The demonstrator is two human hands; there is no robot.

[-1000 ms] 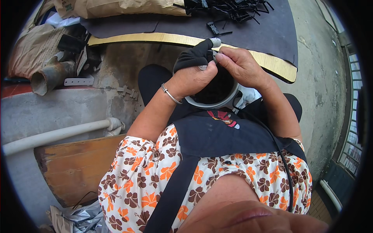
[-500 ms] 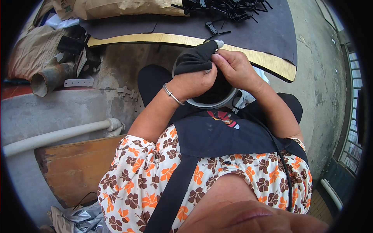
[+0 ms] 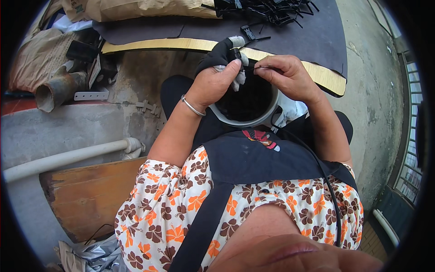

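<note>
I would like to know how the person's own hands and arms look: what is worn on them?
The left hand wears a black glove with pale tips; its thumb is uncovered. A silver-coloured bangle circles that wrist. The right hand has no glove. Both forearms are uncovered below short white sleeves with orange and brown flowers.
</note>
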